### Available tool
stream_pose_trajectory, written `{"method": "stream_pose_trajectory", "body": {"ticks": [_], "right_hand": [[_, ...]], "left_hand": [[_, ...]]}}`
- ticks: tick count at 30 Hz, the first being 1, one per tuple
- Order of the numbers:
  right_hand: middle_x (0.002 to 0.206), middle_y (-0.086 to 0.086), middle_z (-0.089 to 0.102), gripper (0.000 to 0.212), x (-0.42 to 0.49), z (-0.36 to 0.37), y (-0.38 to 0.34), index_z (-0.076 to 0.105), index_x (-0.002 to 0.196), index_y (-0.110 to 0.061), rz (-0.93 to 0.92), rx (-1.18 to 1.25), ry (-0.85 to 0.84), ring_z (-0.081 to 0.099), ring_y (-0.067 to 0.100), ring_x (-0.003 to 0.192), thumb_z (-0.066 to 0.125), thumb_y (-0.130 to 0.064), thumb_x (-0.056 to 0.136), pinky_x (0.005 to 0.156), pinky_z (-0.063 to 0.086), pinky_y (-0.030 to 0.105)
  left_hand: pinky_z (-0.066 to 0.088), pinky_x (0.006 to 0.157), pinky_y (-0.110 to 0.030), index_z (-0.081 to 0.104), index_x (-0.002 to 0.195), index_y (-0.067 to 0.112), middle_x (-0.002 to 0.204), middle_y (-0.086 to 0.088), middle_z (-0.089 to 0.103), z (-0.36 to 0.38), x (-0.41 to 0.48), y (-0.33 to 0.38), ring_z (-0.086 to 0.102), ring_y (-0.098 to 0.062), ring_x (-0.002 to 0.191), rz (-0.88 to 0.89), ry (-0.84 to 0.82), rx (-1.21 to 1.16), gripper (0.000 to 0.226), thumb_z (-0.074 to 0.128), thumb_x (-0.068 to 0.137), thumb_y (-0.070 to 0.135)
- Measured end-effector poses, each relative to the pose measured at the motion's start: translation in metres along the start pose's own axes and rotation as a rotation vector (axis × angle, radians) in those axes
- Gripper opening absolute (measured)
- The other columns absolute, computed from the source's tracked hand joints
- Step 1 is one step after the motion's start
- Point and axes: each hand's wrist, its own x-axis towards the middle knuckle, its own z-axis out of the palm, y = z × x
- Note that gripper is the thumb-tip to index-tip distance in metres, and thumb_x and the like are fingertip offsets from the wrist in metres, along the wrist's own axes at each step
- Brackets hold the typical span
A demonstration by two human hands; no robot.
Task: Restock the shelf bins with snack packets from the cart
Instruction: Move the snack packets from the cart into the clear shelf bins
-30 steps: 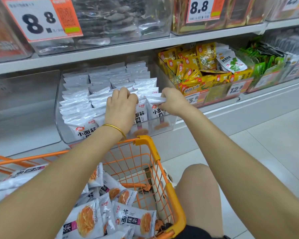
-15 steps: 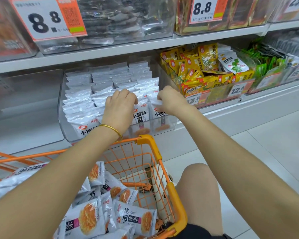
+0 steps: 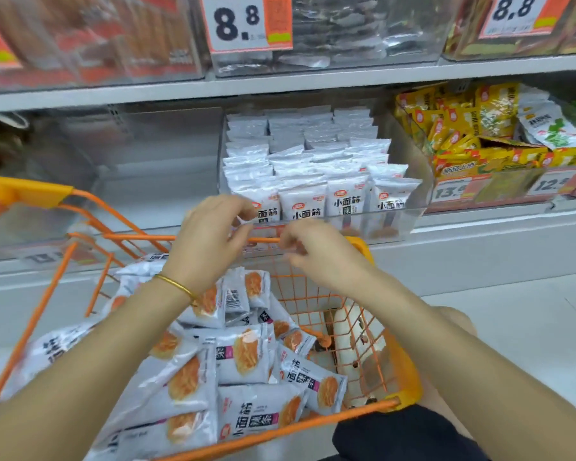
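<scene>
Both hands hover empty above the cart (image 3: pixel 409 389): the left hand (image 3: pixel 210 237) and right hand (image 3: pixel 323 256) have loosely curled fingers. Snack packets (image 3: pixel 246 357) lie heaped below, and the shelf bin (image 3: pixel 403 212) looks nearly full. Gather a few aligned packets and slot them in upright.

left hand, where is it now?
Head view, centre-left: the left hand is over the far rim of the cart, just before the white-packet bin, with the right hand beside it.
</scene>
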Motion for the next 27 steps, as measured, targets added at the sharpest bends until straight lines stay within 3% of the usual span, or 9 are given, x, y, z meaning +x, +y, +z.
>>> {"method": "stream_pose_trajectory", "body": {"ticks": [6, 10, 14, 18, 22, 25, 27], "right_hand": [[0.106, 0.013, 0.061, 0.031, 0.028, 0.070, -0.039, 0.051, 0.113, -0.006, 0.018, 0.083, -0.098, 0.057, 0.030, 0.098, 0.052, -0.031, 0.095, 0.081, 0.050, 0.043], [0.117, 0.011, 0.052, 0.047, 0.032, 0.103, -0.067, 0.052, 0.121, -0.010, 0.028, 0.137, 0.017, 0.049, 0.030, 0.111, 0.046, -0.048, 0.094, 0.086, 0.046, 0.040], [0.123, 0.007, 0.050, 0.067, 0.037, 0.126, -0.095, 0.051, 0.127, -0.016, -0.024, 0.068, -0.034, 0.043, 0.027, 0.119, 0.057, -0.064, 0.080, 0.093, 0.041, 0.039], [0.118, 0.004, 0.052, 0.066, 0.048, 0.142, -0.112, 0.050, 0.122, -0.015, -0.050, 0.139, -0.038, 0.049, 0.022, 0.112, 0.072, -0.053, 0.073, 0.086, 0.041, 0.032], [0.105, -0.004, 0.046, 0.062, 0.053, 0.152, -0.131, 0.045, 0.131, -0.019, -0.124, 0.276, -0.055, 0.046, 0.012, 0.095, 0.070, -0.041, 0.080, 0.078, 0.037, 0.026], [0.103, -0.008, 0.041, 0.056, 0.056, 0.158, -0.138, 0.046, 0.135, -0.023, -0.156, 0.307, -0.057, 0.042, 0.007, 0.090, 0.066, -0.037, 0.084, 0.077, 0.033, 0.020], [0.106, -0.005, 0.046, 0.050, 0.058, 0.161, -0.140, 0.048, 0.134, -0.023, -0.156, 0.302, -0.062, 0.045, 0.006, 0.089, 0.062, -0.036, 0.087, 0.074, 0.036, 0.018]], "left_hand": [[0.043, 0.081, -0.037, 0.064, 0.092, 0.015, 0.088, 0.000, 0.063, -0.036, -0.017, -0.024, 0.058, -0.023, 0.083, -0.114, 0.141, 0.013, 0.016, 0.052, 0.082, 0.017], [0.045, 0.084, -0.040, 0.066, 0.092, 0.017, 0.088, 0.000, 0.064, -0.058, -0.028, -0.044, 0.058, -0.023, 0.087, -0.194, 0.131, 0.051, 0.023, 0.047, 0.080, 0.024], [0.046, 0.082, -0.035, 0.068, 0.091, 0.015, 0.089, 0.000, 0.066, -0.078, -0.039, -0.068, 0.060, -0.022, 0.087, -0.287, 0.096, 0.049, 0.016, 0.054, 0.083, 0.017], [0.044, 0.083, -0.030, 0.068, 0.093, 0.012, 0.093, -0.003, 0.067, -0.096, -0.056, -0.088, 0.060, -0.020, 0.089, -0.393, 0.084, 0.044, 0.014, 0.058, 0.085, 0.011], [0.047, 0.082, -0.034, 0.067, 0.088, 0.015, 0.091, -0.003, 0.068, -0.107, -0.070, -0.103, 0.060, -0.023, 0.089, -0.471, -0.018, 0.121, 0.010, 0.058, 0.085, 0.017], [0.049, 0.078, -0.036, 0.066, 0.085, 0.017, 0.089, -0.002, 0.067, -0.109, -0.077, -0.108, 0.061, -0.024, 0.090, -0.502, -0.212, 0.224, 0.011, 0.059, 0.086, 0.026], [0.048, 0.076, -0.034, 0.067, 0.094, 0.016, 0.096, -0.002, 0.066, -0.106, -0.082, -0.111, 0.060, -0.024, 0.094, -0.493, -0.368, 0.314, 0.025, 0.059, 0.085, 0.038]]}}
